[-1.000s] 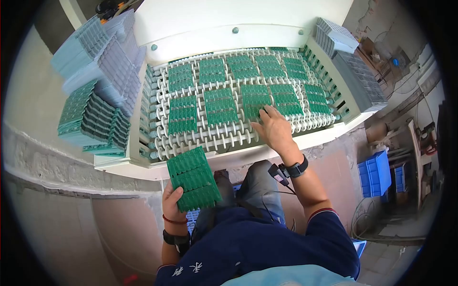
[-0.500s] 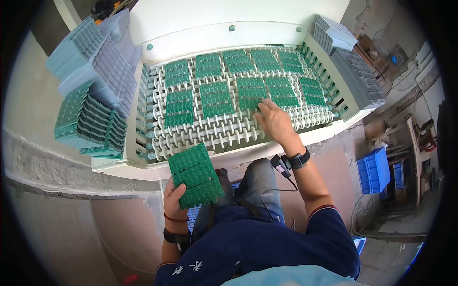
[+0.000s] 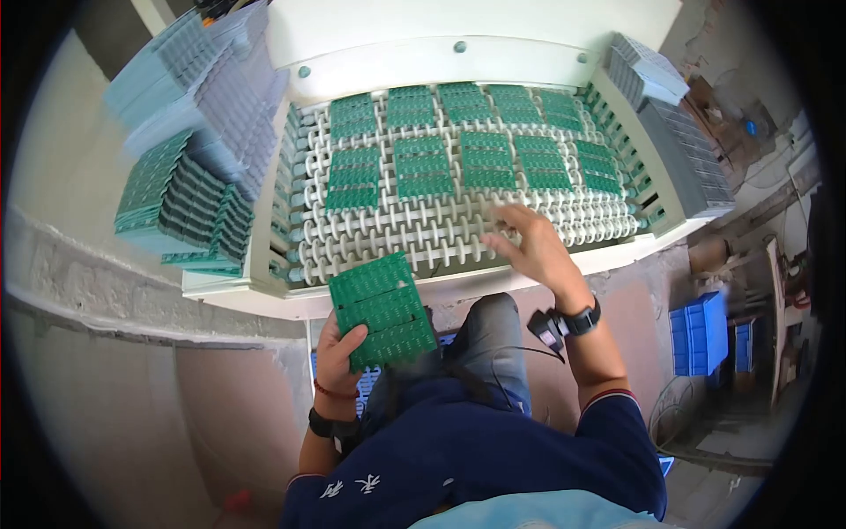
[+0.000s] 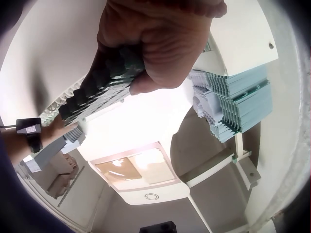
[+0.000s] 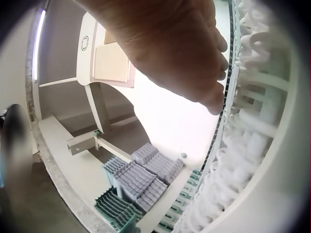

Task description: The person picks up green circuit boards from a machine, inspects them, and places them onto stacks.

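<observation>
My left hand grips a small stack of green circuit boards by its lower left side, thumb lying on the top face. In the left wrist view that stack shows edge-on, several layers thick. My right hand is over the near rollers of a conveyor, holding nothing, its fingers loosely bent and slightly blurred. Two rows of green boards lie flat on the white wheels; the nearest to that hand is a middle board of the front row.
Left of the conveyor stand piles of grey-blue boards and green boards. Dark grey stacks sit along its right side. A white machine housing rises behind. Blue crates stand on the floor at the right.
My right hand has drawn back from the middle front-row board toward the near edge. Boards on the conveyor have shifted away from me. The left hand still holds the stack.
</observation>
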Demonstrator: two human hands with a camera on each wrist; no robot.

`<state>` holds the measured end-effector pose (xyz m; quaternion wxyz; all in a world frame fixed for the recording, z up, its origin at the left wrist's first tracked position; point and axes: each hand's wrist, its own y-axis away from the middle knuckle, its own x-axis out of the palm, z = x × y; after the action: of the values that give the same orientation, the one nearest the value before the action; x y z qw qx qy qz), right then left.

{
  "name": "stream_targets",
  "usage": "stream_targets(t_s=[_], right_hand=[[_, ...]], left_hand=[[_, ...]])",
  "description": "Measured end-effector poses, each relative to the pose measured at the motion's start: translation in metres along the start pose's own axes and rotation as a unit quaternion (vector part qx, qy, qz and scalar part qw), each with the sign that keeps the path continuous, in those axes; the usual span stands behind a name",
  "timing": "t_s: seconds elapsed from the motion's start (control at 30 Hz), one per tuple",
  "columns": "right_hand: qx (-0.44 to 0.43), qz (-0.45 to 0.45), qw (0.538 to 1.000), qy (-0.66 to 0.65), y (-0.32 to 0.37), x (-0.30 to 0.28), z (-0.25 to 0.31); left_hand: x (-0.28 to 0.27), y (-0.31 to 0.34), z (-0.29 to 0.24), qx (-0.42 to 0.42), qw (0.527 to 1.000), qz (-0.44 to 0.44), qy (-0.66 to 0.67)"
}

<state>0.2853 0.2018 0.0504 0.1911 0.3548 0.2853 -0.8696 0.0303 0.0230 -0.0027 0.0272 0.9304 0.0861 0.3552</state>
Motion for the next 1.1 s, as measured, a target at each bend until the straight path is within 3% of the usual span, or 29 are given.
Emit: stream_targets(t_s=[0.03, 0.07, 0.1, 0.13, 0.2, 0.3, 0.33, 0.53, 0.7, 0.8, 0.87, 0.93, 1.07, 1.1], right_hand=[[-0.006, 0.006, 1.000, -0.007, 0.007, 0.011, 0.005], [0.091, 0.066, 0.979, -0.171, 0.017, 0.023, 0.010], [0.185, 0.127, 0.919, -0.325, 0.025, 0.034, 0.016], [0.184, 0.156, 0.888, -0.392, 0.031, 0.043, 0.026], [0.254, 0.245, 0.843, -0.406, 0.040, 0.059, 0.036], [0.296, 0.224, 0.812, -0.451, 0.045, 0.071, 0.039], [0.293, 0.230, 0.810, -0.452, 0.044, 0.072, 0.038], [0.298, 0.045, 0.806, -0.510, 0.037, 0.066, 0.008], [0.292, 0.050, 0.821, -0.488, 0.002, 0.089, 0.038], [0.286, 0.099, 0.822, -0.483, -0.021, 0.111, 0.058], [0.291, 0.100, 0.853, -0.421, -0.028, 0.120, 0.059], [0.286, 0.093, 0.871, -0.389, -0.026, 0.107, 0.056], [0.299, 0.016, 0.878, -0.374, -0.005, 0.080, 0.018], [0.315, 0.017, 0.898, -0.308, -0.002, 0.070, 0.015]], left_hand=[[0.003, -0.002, -0.001, -0.009, 1.000, -0.001, 0.007], [0.005, -0.005, -0.001, -0.003, 1.000, -0.010, 0.006], [0.006, -0.007, 0.000, -0.009, 1.000, -0.002, 0.001], [0.005, -0.008, 0.003, -0.015, 1.000, 0.006, -0.004], [0.000, -0.008, 0.008, -0.020, 1.000, -0.002, -0.001], [-0.003, -0.007, 0.007, -0.033, 0.999, 0.006, -0.001], [-0.010, -0.005, 0.007, -0.030, 1.000, 0.000, -0.001], [-0.029, 0.020, -0.023, -0.011, 0.994, 0.009, 0.106], [-0.053, 0.042, -0.031, 0.006, 0.997, 0.013, 0.075], [-0.049, 0.044, -0.032, 0.010, 0.997, 0.015, 0.071], [-0.044, 0.044, -0.032, 0.015, 0.997, 0.013, 0.074], [-0.042, 0.044, -0.031, 0.026, 0.998, -0.024, 0.061], [-0.041, 0.036, -0.028, 0.002, 0.999, -0.003, 0.039], [-0.038, 0.031, -0.025, -0.001, 1.000, -0.012, 0.023]])
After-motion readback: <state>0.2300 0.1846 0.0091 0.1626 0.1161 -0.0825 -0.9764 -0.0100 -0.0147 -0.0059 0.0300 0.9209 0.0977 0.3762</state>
